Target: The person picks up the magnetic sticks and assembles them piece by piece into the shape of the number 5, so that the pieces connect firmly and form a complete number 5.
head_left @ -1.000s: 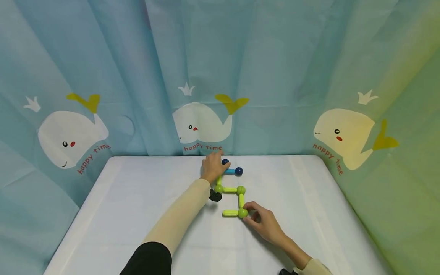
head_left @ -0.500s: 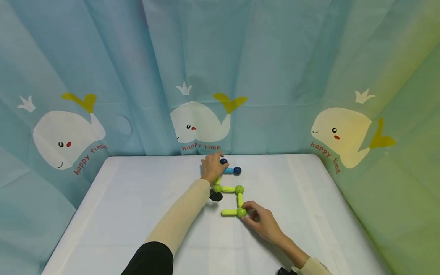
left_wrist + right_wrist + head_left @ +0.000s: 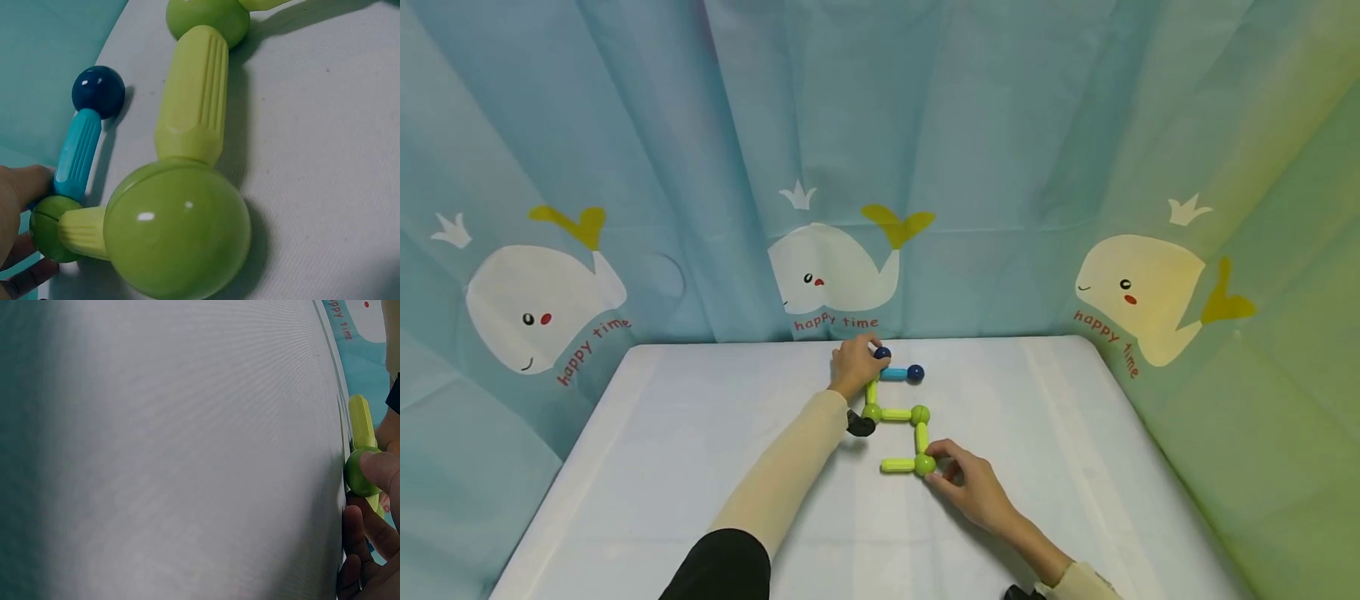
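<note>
A zigzag of green balls and yellow-green rods lies on the table, like a magnetic ball-and-stick toy. At its far end my left hand curls its fingers round a green ball, which is hidden in the head view. From that end a light blue rod runs right to a dark blue ball. Another dark blue ball shows by the left fingertips. At the near end my right hand pinches a green ball between thumb and forefinger. A yellow-green rod extends left from that ball.
The white table stretches around the chain to both sides. Behind it hangs a blue-green curtain printed with whales. A black strap piece at the left wrist hangs beside the chain's left corner ball.
The head view has shifted slightly, so the scene sits a little farther left. Both hands keep their hold on the same balls, and the chain's shape stays the same.
</note>
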A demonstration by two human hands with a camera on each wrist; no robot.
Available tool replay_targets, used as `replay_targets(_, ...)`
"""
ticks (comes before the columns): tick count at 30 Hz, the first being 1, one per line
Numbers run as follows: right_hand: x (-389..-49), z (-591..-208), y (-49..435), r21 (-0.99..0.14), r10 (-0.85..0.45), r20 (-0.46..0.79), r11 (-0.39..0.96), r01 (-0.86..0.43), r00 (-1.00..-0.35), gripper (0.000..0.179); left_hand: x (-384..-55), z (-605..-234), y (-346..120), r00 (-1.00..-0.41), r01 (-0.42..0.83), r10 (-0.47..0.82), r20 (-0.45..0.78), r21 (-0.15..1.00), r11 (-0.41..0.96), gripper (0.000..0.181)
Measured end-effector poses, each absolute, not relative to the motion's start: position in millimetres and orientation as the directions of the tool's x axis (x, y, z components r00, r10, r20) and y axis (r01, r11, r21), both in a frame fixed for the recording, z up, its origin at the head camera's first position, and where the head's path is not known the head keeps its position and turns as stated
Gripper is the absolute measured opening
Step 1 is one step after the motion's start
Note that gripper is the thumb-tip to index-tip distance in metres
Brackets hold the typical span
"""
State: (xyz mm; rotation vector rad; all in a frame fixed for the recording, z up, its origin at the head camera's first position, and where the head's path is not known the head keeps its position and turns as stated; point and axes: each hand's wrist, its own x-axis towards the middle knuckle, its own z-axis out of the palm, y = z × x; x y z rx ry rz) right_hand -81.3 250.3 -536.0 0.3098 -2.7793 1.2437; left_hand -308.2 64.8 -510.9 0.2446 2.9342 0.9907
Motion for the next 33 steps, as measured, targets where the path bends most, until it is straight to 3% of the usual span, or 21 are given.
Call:
replay_targets(16,-83.2,-537.1,244.2,-0.721,-0.166,0.175,0.649,-0.241,-0.970,0.037,-311.0,-520.6,43.8,-0.985,0.149,0.165,0.051,0.732,0.665,0.031)
replay_targets(26,-83.0,-535.2,245.7,-0.712,-0.150,0.166,0.665,-0.223,-0.975,0.038,-293.0,-517.1,24.5,-0.927,0.353,0.306,0.217,0.781,0.515,0.029)
replay_targets(33,-82.5,-534.4,249.3,-0.710,-0.161,0.191,0.659,-0.249,-0.968,0.038,-271.4,-505.4,4.3,-0.866,0.483,0.373,0.333,0.750,0.453,0.028)
